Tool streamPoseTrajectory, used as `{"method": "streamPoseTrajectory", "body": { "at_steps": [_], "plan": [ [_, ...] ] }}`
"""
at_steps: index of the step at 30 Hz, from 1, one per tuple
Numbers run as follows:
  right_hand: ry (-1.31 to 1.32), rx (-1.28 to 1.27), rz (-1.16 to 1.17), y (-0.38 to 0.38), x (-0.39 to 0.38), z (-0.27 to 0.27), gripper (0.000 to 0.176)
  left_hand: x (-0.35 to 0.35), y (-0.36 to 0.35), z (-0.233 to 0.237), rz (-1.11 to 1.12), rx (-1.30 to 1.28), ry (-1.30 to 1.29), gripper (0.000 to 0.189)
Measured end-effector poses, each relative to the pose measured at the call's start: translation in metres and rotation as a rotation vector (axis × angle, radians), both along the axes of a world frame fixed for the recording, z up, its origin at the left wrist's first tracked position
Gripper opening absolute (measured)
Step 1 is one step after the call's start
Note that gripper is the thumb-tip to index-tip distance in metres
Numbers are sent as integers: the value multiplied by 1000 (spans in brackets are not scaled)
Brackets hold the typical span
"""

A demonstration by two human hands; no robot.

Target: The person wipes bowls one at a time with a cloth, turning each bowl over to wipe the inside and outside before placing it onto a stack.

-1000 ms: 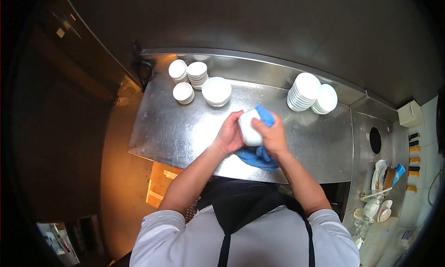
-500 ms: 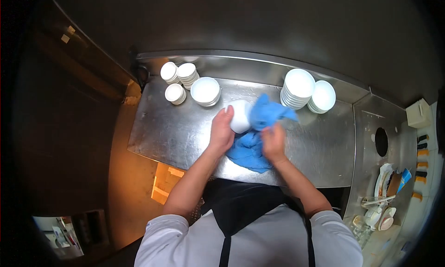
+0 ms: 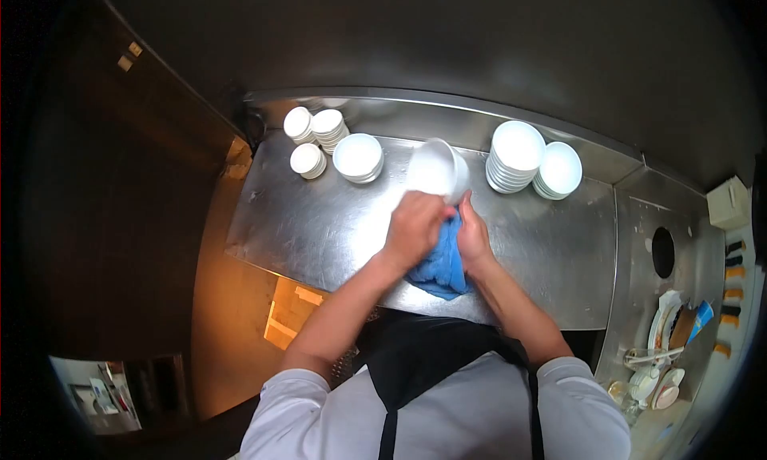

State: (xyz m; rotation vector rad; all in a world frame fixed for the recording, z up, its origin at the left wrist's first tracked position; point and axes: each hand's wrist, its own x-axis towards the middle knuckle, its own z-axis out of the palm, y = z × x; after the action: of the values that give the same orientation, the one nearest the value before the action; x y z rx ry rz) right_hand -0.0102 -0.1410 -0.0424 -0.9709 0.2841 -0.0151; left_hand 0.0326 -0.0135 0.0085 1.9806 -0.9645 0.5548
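Note:
A white bowl (image 3: 431,169) is tilted above the steel counter, its open side facing up and left, slightly blurred. My left hand (image 3: 414,230) is closed at the bowl's near rim. On the near right side, my right hand (image 3: 473,238) has its thumb up against the bowl and its fingers around a blue cloth (image 3: 442,266). The cloth bunches between both hands and hangs down to the counter's front edge. Some of my right fingers are hidden by the cloth.
White bowls (image 3: 517,150) stand in a tall stack at the back right, beside a shorter bowl stack (image 3: 558,172). At the back left are another bowl stack (image 3: 358,158) and several stacks of small dishes (image 3: 308,161). Used dishes (image 3: 643,382) lie at far right.
The bowl has turned, its opening now showing, and has moved slightly right and away from me. My hands have come closer together. The cloth's raised part has dropped between them.

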Motion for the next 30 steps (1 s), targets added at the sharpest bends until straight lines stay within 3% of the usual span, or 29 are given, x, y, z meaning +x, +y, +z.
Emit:
{"method": "streamPoseTrajectory", "body": {
  "at_steps": [1,4,10,13,14,17,18,20,21,23,25,28,30],
  "plan": [
    [48,136,51,2,-3,0,63,10,9,4,89,39,50,7],
    [24,231,65,-13,-9,18,63,60,46,-19,257,150,-229,13],
    [71,315,-83,-39,-19,17,70,112,91,-52,342,526,-141,10],
    [26,404,-116,-58,-30,7,73,113,94,-69,357,561,-102,10],
    [-2,436,-128,-69,-36,4,73,116,94,-71,382,705,98,17],
    [-16,507,-167,-99,-51,3,74,106,56,-54,510,662,-150,37],
    [8,517,-181,-102,-55,2,74,100,33,-35,386,593,-11,55],
    [49,533,-197,-102,-56,1,73,91,-22,-9,89,419,13,54],
    [58,518,-180,-100,-56,-2,73,84,-52,1,-29,436,57,53],
    [79,488,-139,-91,-58,-6,73,76,-99,12,-252,534,-127,50],
    [112,486,-100,-89,-62,-1,73,75,-130,13,-236,659,-339,39],
    [138,466,-121,-97,-72,-2,73,91,-150,34,-327,1161,29,18],
    [137,487,-169,-105,-77,-10,74,99,-149,28,-363,885,123,8]
  ]
}}
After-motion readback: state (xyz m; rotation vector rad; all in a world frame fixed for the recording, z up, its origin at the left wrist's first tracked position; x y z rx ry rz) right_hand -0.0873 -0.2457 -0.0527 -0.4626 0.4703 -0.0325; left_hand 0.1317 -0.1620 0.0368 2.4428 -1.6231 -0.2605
